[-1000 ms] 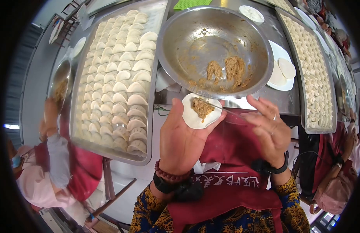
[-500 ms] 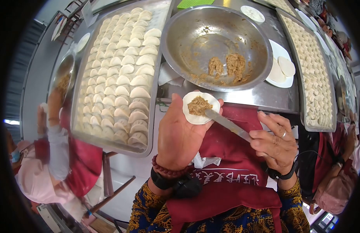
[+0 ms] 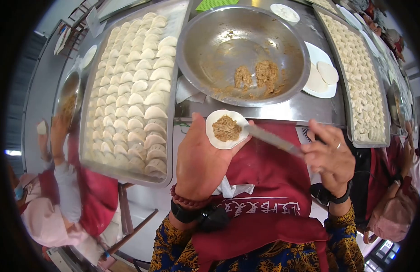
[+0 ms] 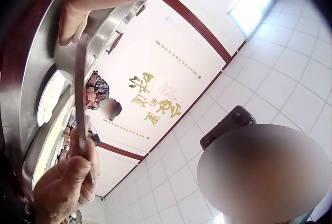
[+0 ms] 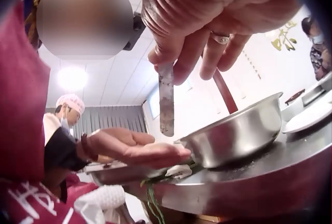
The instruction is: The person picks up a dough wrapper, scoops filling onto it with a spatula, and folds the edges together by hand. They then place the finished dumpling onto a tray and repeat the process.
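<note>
Palm up, my left hand carries a round white dumpling wrapper. A lump of brown minced filling sits on its middle. In the right wrist view the left hand lies flat, fingers extended. My right hand pinches a flat metal spatula by its end. The blade points left, with its tip at the wrapper's right edge. Seen by the right wrist camera, the spatula hangs from thumb and fingers above the left hand. The left wrist view shows the spatula edge-on.
Just beyond the hands stands a large steel bowl holding some filling. On the left is a tray of folded dumplings; another tray is at right. A white plate bears more wrappers. Other people work at both sides.
The filling, a loose lump before, now lies rounder and flatter in the wrapper's middle. The spatula has drawn back from over the filling to the wrapper's right edge.
</note>
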`<state>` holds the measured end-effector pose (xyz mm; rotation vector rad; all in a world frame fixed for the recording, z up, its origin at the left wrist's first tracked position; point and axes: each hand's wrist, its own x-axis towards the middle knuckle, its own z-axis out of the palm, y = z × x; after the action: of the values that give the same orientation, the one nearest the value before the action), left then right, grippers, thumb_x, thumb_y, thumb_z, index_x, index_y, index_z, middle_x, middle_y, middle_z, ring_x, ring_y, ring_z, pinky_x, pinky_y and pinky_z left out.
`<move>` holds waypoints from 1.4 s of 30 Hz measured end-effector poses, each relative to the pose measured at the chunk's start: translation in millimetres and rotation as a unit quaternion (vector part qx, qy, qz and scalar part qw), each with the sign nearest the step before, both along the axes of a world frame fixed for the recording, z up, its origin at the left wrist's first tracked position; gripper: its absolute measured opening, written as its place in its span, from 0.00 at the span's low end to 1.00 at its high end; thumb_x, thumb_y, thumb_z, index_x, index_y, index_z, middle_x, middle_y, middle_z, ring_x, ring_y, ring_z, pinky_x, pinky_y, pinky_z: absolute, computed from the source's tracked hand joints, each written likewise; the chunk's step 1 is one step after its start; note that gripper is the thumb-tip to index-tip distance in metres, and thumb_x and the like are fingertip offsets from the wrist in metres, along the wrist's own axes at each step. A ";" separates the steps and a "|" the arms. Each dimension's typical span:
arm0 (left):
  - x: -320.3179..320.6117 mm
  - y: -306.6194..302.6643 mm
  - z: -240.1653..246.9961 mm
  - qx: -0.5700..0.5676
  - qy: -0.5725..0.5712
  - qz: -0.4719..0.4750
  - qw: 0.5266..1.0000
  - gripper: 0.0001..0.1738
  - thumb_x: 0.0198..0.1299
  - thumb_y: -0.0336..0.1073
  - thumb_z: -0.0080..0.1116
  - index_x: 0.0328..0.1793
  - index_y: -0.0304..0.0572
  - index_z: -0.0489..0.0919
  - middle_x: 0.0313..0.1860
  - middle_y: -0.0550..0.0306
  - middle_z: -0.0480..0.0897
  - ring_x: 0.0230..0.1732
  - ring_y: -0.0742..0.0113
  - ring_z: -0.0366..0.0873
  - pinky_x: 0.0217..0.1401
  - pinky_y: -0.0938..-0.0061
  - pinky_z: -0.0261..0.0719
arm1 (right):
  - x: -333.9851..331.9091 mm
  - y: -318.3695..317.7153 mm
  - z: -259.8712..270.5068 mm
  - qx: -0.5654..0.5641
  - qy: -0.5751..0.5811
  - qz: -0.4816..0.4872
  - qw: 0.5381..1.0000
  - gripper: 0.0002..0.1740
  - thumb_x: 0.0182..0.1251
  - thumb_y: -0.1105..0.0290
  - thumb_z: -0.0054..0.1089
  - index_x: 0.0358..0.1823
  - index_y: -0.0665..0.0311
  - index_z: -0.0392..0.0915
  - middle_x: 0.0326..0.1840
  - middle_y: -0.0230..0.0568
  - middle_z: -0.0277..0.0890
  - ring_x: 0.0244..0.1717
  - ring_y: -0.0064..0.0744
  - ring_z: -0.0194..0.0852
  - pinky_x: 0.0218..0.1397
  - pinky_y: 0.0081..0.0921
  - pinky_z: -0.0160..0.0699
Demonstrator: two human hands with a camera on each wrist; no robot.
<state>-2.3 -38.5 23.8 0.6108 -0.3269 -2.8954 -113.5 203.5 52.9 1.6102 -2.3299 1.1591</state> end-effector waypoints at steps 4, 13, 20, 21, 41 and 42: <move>-3.1 -0.4 -2.4 0.006 -0.009 -0.044 0.999 0.31 0.81 0.48 0.30 0.68 0.19 0.59 0.70 0.30 0.66 0.73 0.37 0.65 0.80 0.44 0.57 | -17.6 -16.6 0.3 -0.050 0.000 -0.123 0.991 0.09 0.56 0.76 0.70 0.39 0.61 0.86 0.42 0.40 0.88 0.62 0.48 0.81 0.59 0.38 0.71; -9.9 10.0 -6.6 -0.013 -0.008 -0.072 0.997 0.36 0.81 0.50 0.24 0.72 0.14 0.53 0.73 0.23 0.61 0.77 0.28 0.55 0.82 0.40 0.49 | -60.0 -60.4 -17.0 0.009 0.168 -0.114 0.979 0.10 0.49 0.75 0.75 0.33 0.58 0.85 0.37 0.31 0.86 0.59 0.43 0.82 0.54 0.37 0.78; -9.7 16.3 -2.5 -0.007 -0.019 -0.067 0.998 0.36 0.80 0.53 0.24 0.75 0.21 0.52 0.73 0.24 0.61 0.77 0.27 0.54 0.81 0.40 0.49 | -66.8 -49.7 -32.6 -0.001 0.098 -0.133 0.986 0.11 0.52 0.77 0.72 0.37 0.57 0.85 0.42 0.32 0.87 0.61 0.44 0.80 0.58 0.35 0.75; -9.3 17.6 -1.9 -0.009 -0.019 -0.068 0.997 0.36 0.80 0.53 0.24 0.75 0.21 0.52 0.73 0.24 0.61 0.77 0.27 0.54 0.81 0.40 0.49 | -69.5 -47.5 -34.2 0.002 0.082 -0.126 0.989 0.11 0.54 0.77 0.71 0.39 0.56 0.85 0.44 0.32 0.87 0.63 0.44 0.79 0.60 0.35 0.74; -1.7 38.7 1.9 -0.002 0.015 -0.116 0.993 0.35 0.79 0.54 0.29 0.73 0.24 0.57 0.72 0.31 0.64 0.76 0.36 0.60 0.79 0.37 0.53 | 12.9 -21.6 -49.0 -0.091 -0.142 -0.059 0.984 0.11 0.55 0.72 0.72 0.41 0.59 0.86 0.52 0.38 0.86 0.71 0.45 0.72 0.65 0.37 0.69; -2.0 39.8 2.6 -0.004 0.006 -0.107 0.994 0.39 0.79 0.56 0.26 0.74 0.21 0.55 0.74 0.29 0.61 0.78 0.36 0.57 0.80 0.35 0.50 | 13.4 -22.6 -50.6 -0.092 -0.143 -0.059 0.984 0.11 0.55 0.72 0.72 0.41 0.59 0.86 0.52 0.38 0.86 0.71 0.45 0.72 0.65 0.37 0.69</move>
<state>-4.3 1.2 26.5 0.5892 -0.4277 -3.0974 -100.1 180.9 2.3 1.3006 -2.3542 1.6158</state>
